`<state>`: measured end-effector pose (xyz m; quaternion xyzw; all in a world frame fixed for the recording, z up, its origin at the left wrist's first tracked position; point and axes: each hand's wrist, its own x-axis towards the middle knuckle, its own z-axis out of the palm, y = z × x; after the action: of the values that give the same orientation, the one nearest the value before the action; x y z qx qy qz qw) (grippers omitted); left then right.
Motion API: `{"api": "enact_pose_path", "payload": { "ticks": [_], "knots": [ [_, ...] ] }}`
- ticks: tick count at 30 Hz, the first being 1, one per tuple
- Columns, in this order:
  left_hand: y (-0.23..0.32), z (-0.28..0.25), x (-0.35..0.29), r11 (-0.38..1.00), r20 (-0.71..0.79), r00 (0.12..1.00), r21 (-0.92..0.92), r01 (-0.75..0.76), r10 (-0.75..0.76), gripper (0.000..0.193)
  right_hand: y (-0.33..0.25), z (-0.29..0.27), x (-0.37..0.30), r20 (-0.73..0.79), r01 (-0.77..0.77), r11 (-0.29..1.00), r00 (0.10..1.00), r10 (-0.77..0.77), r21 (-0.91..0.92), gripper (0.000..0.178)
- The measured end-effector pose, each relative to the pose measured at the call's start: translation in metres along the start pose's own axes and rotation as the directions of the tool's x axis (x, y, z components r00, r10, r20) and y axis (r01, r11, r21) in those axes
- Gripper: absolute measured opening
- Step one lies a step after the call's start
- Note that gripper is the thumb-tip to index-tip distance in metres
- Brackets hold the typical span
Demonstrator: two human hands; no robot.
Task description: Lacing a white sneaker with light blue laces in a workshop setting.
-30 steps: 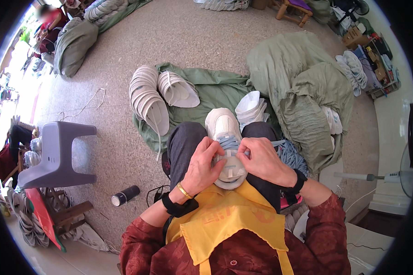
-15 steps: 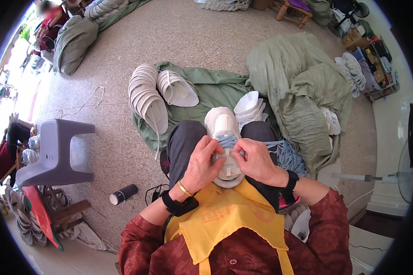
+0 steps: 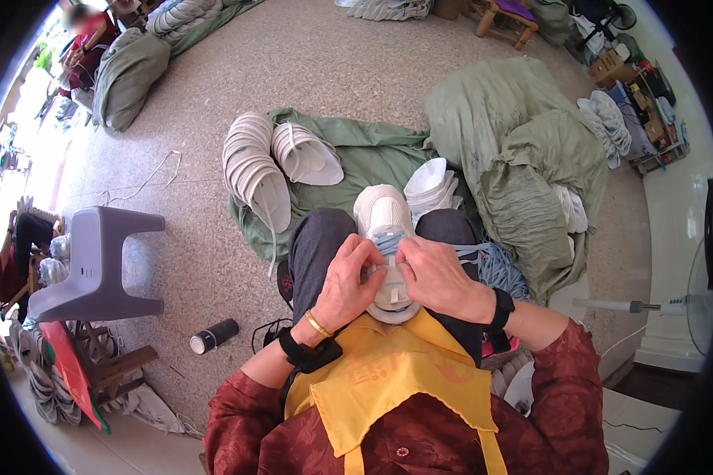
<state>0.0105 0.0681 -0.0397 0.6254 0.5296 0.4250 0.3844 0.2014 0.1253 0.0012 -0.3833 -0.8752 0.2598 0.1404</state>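
Note:
A white sneaker (image 3: pixel 382 207) rests between my knees, toe pointing away from me, with a light blue shoelace (image 3: pixel 387 240) crossing its upper part. My left hand (image 3: pixel 345 283) is closed at the left eyelet edge, thumb and fingertips pinching the sneaker there. On the opposite edge my right hand (image 3: pixel 444 279) is also closed, its fingertips pinched at the lace; the fingers hide the exact grip. The pale tongue shows between both hands. A bundle of light blue laces (image 3: pixel 501 273) lies beside my right knee.
Stacked white shoe uppers (image 3: pixel 253 162) and more uppers (image 3: pixel 432 186) lie on a green cloth (image 3: pixel 364 142). A large green sack (image 3: pixel 515 150) is at right. At left are a grey plastic stool (image 3: pixel 99 261) and a dark bottle (image 3: pixel 214 336). A fan (image 3: pixel 697 293) stands far right.
My right hand has shifted slightly left and turned, its fingers now closer to my left hand over the tongue. My left hand and the sneaker stay almost in place.

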Motion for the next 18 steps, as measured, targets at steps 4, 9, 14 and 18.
{"api": "enact_pose_path", "payload": {
  "ticks": [4,9,14,18],
  "knots": [
    [0.001,0.001,0.001,1.000,-0.032,0.999,-0.007,-0.028,0.028,0.020,-0.002,-0.005,0.003,0.019,-0.029,0.999,0.999,0.029,-0.019,0.008],
    [-0.004,0.003,0.002,0.999,-0.004,0.999,0.017,-0.033,0.033,0.018,0.003,-0.005,0.007,0.013,-0.001,1.000,1.000,0.000,0.029,0.008],
    [-0.008,0.004,0.008,1.000,0.041,0.999,-0.013,-0.015,0.016,0.014,0.010,-0.006,0.009,0.026,-0.008,0.995,1.000,0.006,0.099,0.011],
    [-0.008,0.001,0.009,0.978,0.019,0.986,0.127,-0.168,0.167,0.013,0.010,-0.016,0.013,0.073,-0.042,0.980,0.997,0.028,0.196,0.010]
  ]
}}
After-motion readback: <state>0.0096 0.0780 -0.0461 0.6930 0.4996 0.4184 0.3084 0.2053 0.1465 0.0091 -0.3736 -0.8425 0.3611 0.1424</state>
